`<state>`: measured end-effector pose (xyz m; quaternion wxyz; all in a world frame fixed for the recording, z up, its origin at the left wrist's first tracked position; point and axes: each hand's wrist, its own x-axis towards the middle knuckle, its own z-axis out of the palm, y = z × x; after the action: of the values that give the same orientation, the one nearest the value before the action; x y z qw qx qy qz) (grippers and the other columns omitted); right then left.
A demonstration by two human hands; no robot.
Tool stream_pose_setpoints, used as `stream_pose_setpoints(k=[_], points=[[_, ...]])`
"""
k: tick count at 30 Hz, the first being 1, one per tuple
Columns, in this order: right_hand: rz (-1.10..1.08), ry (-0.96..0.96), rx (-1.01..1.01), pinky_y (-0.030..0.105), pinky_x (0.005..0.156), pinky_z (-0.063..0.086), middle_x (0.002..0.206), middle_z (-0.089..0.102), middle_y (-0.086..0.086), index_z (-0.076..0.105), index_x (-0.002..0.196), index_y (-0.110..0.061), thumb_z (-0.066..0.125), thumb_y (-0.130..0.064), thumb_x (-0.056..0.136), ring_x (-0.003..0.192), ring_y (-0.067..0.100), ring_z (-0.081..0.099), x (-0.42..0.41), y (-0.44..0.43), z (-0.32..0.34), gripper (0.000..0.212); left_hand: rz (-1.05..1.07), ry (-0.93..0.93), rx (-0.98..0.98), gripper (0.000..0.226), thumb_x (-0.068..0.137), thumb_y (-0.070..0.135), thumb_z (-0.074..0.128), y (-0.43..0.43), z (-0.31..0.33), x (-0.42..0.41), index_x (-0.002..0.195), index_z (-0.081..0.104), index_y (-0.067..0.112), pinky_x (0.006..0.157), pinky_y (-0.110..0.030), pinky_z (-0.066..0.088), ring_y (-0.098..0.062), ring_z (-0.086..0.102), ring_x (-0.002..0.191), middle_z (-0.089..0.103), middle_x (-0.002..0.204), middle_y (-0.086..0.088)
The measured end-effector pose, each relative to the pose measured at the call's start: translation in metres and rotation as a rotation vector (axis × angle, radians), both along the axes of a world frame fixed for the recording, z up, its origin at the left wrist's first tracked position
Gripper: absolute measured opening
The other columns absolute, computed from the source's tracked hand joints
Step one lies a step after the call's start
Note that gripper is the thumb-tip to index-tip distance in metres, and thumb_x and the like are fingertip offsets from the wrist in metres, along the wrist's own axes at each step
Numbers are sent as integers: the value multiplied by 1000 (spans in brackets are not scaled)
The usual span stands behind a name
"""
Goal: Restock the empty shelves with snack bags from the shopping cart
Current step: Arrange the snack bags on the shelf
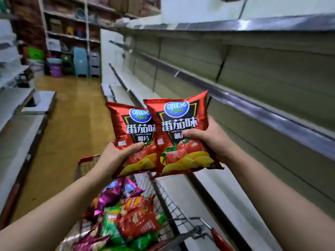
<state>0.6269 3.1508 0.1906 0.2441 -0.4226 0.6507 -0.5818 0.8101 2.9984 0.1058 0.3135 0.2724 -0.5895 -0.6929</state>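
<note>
Two tiers of bare shelves (253, 105) run down my right side, w/ a bottom shelf (208, 189) just past the cart. Shopping cart (168, 201) sits low betw. my forearms, its wire side close beside that bottom shelf. A heap of mixed snack bags (130, 220) lies inside it.

Above the cart I'm holding 2 red tomato-crisp bags: left bag (134, 127) in my left hand (116, 154), right bag (183, 124) in my right hand (213, 142). Both stand upright, long axis near vertical, tops tipped a bit to the right. Right bag's edge overlaps the left bag's.

Fingers are clamped on each bag. Left thumb (135, 147) lies across the front low down, right thumb (190, 134) across the front at mid-height. Most other fingers are behind the foil, can't see them.

Key relation: shelves lie to the right of both bags, so my right hand's the nearer one. Its bag's top corner lines up w/ the middle shelf rail in view, but depth is unclear, prob. not touching. I'd judge the right bag goes in first and the left one beside it.

Hard to make out:
- Shelf rails are smeared by blur, any price strips unreadable.
- Cart's near end is cut off at the bottom edge.
- Which tier to aim for isn't evident.
</note>
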Motion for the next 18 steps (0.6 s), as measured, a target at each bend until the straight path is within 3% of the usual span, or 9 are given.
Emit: stream_pose_setpoints(k=[5,8,12,14,16,18], points=[[-152,-10,-123,28,70,57,103,71,11,58,112,-7,75,-11,56,84,20,70,1,84,43,59,-129,92,-76,58,53,27,86,54,53,-37,105,64,14,54,-21,56,-18,73,70,76,86,-5],[-276,-1,-179,30,68,57,97,73,11,64,104,-8,74,-14,61,79,22,70,-3,138,68,45,-228,135,-137,69,39,34,88,87,80,-64,101,66,13,53,-21,55,-16,72,66,76,82,-3],[-467,2,-247,29,68,57,94,73,12,67,99,-8,76,-13,72,75,21,71,-13,204,98,29,-373,148,-210,86,21,58,87,121,115,-103,95,70,17,80,-38,55,-28,73,79,76,86,-5],[-576,4,-259,28,66,57,89,74,11,68,100,-7,75,-16,74,73,20,71,-20,231,111,29,-459,171,-248,86,23,56,87,133,134,-122,98,70,17,81,-39,55,-30,72,84,75,92,-7],[-703,-11,-254,25,60,56,80,74,9,68,99,-5,75,-21,75,64,17,70,-32,253,123,30,-533,161,-294,93,19,57,87,144,154,-140,100,70,15,72,-35,58,-27,73,79,75,92,-8],[-792,-53,-247,29,58,57,84,74,13,62,112,-2,80,-32,66,67,21,71,-49,266,131,58,-608,153,-318,94,20,54,87,150,171,-158,102,69,12,59,-31,58,-25,73,72,75,89,-10]])
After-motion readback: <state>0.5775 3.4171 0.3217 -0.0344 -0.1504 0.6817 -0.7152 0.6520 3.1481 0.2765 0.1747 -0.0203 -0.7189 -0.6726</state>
